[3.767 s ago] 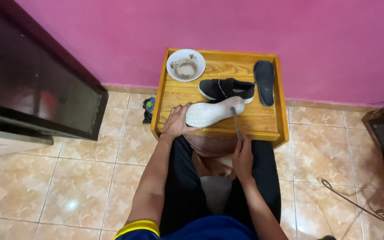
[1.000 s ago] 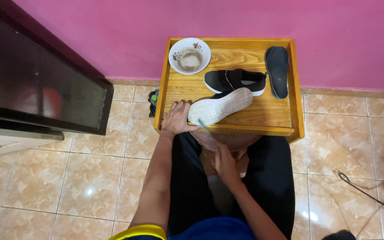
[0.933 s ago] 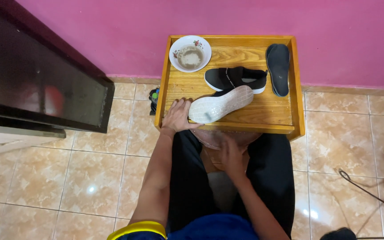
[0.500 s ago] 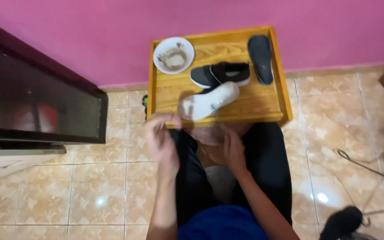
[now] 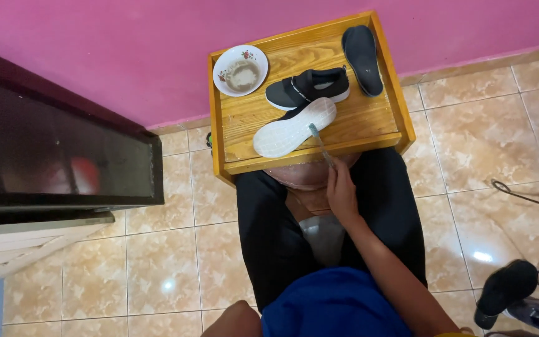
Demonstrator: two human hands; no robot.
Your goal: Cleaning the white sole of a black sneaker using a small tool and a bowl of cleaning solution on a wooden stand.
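Note:
My right hand (image 5: 342,190) grips a thin brush (image 5: 320,145) by its handle, and the brush tip rests at the edge of an overturned shoe with a white sole (image 5: 294,128). That shoe lies on a small yellow wooden table (image 5: 369,128) in front of my knees. Behind it a black shoe (image 5: 307,88) stands upright, with a black insole (image 5: 362,51) to its right. A white bowl (image 5: 240,70) with pale residue sits at the table's far left corner. My left hand is out of sight; only an elbow (image 5: 238,319) shows at the bottom.
A brownish basin (image 5: 304,181) sits between my legs under the table's front edge. A dark glass-fronted cabinet (image 5: 57,162) stands to the left, the pink wall (image 5: 126,37) behind. On the tiled floor at the right lie a cable (image 5: 525,196) and another dark shoe (image 5: 505,290).
My left hand has let go of the white-soled shoe and drawn back out of view. My right hand has come up from my lap and brought the brush to the sole.

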